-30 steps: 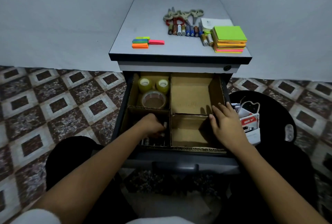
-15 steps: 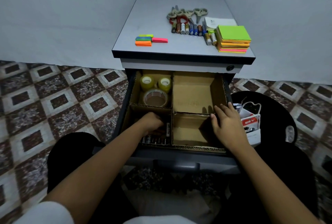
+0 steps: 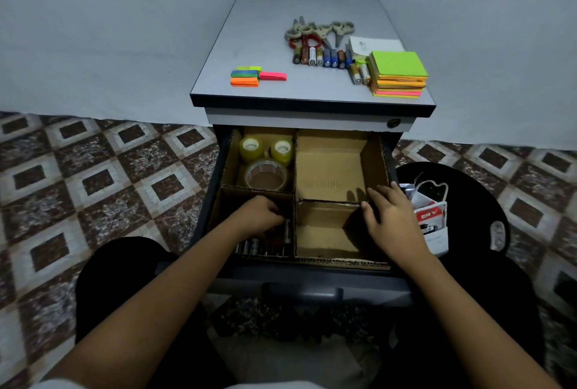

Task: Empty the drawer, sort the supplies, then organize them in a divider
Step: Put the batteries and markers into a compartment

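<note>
**Q:** Where do the hands lie?

**A:** The left hand (image 3: 260,217) is in the near-left compartment of the cardboard divider (image 3: 327,167), fingers curled down over the stored batteries (image 3: 259,246). Shadow hides whether it grips one. The right hand (image 3: 390,220) rests flat, fingers straight, on the cross wall.

**Q:** And the surroundings?

**A:** Tape rolls (image 3: 265,174) fill the far-left compartment. On the cabinet top (image 3: 281,45) lie scissors (image 3: 318,31), loose batteries (image 3: 321,57), sticky notes (image 3: 398,67) and page flags (image 3: 246,76). A black stool (image 3: 468,182) stands right of the drawer (image 3: 312,276).

A single head-worn wide-angle view looks forward and steeply down, close above the open drawer (image 3: 312,276). The desk (image 3: 265,45) top lies beyond the drawer, the wall (image 3: 93,29) behind, and tiled floor (image 3: 93,185) on either side.
</note>
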### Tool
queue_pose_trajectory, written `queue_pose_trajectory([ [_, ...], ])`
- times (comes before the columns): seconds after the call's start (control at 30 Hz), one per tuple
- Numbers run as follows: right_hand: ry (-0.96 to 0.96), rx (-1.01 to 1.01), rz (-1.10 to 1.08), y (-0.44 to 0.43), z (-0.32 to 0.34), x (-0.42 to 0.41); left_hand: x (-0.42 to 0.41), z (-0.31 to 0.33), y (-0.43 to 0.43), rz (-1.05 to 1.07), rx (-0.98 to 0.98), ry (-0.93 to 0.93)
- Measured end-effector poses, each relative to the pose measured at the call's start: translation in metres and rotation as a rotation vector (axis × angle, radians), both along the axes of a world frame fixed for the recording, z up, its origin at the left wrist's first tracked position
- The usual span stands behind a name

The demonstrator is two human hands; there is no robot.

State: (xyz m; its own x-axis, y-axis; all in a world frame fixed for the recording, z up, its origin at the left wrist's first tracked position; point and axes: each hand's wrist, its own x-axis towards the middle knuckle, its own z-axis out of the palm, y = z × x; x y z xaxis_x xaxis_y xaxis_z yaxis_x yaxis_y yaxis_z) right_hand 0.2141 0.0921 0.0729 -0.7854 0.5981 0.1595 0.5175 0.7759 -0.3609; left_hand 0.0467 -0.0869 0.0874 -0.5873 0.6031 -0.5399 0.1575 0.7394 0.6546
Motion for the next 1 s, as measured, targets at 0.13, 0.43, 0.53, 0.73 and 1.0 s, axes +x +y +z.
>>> queue_pose_trajectory([
  [0.13,0.041,-0.082,0.006,0.006,0.020,-0.003,-0.004,0.036,-0.009,-0.212,0.003,0.193],
  [0.43,0.181,-0.009,0.094,0.034,0.126,-0.046,-0.023,0.122,0.029,-0.184,0.323,0.429],
  [0.53,0.223,0.009,0.098,0.047,0.155,-0.068,-0.031,0.141,0.066,-0.107,0.403,0.439],
  [0.73,0.116,0.053,0.091,0.080,0.184,-0.106,-0.051,0.160,0.150,0.095,0.455,0.242],
  [1.0,-0.010,0.080,0.092,0.109,0.191,-0.131,-0.064,0.147,0.205,0.129,0.278,0.456],
])
